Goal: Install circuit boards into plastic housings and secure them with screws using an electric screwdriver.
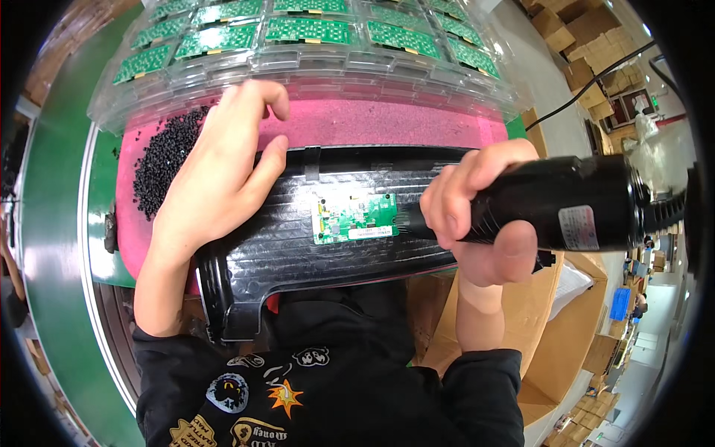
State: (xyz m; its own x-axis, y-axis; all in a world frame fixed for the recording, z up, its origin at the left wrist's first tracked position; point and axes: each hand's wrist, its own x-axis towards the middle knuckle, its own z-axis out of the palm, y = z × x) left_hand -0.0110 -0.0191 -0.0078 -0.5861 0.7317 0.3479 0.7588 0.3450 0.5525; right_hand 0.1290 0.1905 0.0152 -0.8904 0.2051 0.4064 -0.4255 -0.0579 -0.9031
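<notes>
My right hand (488,205) is wrapped around a thick black electric screwdriver (581,203), which lies sideways with its narrow end to the left. That end meets the right edge of a small green circuit board (354,219); where the tip touches is hard to make out. Beneath the board is a long black plastic housing (298,261) with ribbed lines, lying across a pink mat (387,123). Over the housing's left end, my left hand (231,160) has its thumb and bent index finger apart, with nothing visible between them. Beside it spreads a pile of small black screws (167,160).
Clear plastic trays (313,63) with rows of green circuit boards stand behind the mat. A green work surface (63,223) runs along the left. An open cardboard box (551,357) sits at the lower right. A black cable (588,86) hangs at the upper right.
</notes>
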